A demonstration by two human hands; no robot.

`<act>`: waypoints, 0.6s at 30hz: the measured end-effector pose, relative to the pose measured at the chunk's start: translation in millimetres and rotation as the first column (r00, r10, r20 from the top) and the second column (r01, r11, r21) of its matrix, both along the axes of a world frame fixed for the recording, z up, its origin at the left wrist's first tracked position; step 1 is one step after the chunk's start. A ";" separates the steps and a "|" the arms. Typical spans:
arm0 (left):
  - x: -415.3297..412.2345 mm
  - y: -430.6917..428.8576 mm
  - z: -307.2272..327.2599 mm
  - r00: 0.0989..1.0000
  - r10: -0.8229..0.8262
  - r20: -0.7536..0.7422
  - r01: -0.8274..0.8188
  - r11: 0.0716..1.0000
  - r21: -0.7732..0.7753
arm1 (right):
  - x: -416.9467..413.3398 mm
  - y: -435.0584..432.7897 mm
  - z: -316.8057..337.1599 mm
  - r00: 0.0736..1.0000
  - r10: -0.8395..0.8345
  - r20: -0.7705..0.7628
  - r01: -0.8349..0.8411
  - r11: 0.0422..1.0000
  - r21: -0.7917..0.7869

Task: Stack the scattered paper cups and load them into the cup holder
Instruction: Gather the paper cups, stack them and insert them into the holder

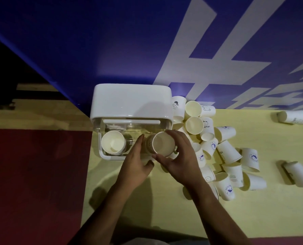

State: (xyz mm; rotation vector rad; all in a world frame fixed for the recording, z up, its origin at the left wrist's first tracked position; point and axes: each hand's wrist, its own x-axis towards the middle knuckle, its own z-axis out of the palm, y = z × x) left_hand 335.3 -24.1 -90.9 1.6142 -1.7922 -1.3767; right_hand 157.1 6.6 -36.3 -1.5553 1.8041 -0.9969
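Observation:
The white cup holder [131, 101] stands at the table's left edge with its lid raised. In its left slot sits a stack of white paper cups [113, 143]. Over the right slot I hold another stack of cups [163, 143], mouth up. My right hand [180, 160] wraps the stack from the right and front. My left hand [136, 161] touches its left side with the fingertips. A heap of loose printed cups [216, 147] lies just right of the holder, most of them on their sides.
The pale yellow table [165, 209] ends at its left edge beside the holder, with red floor [37, 174] beyond. A blue wall with white lettering [147, 41] rises behind. More single cups lie far right [293, 117], [301, 175].

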 end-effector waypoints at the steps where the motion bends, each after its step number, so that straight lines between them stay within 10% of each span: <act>1: 1.9 1.2 1.4 0.998 0.024 -0.051 -0.022 0.999 0.023 | 1.1 -1.5 -4.8 1.000 0.007 -0.007 -0.007 1.000 0.018; 6: 1.8 -0.1 16.2 0.955 0.177 -0.238 -0.152 0.981 0.118 | 8.3 -10.8 -18.9 0.996 0.030 -0.080 -0.024 0.996 0.081; 18: -6.6 -8.5 5.4 0.998 0.068 -0.011 -0.069 0.997 -0.046 | 6.3 -13.6 -46.2 0.987 0.120 -0.110 -0.097 0.976 0.197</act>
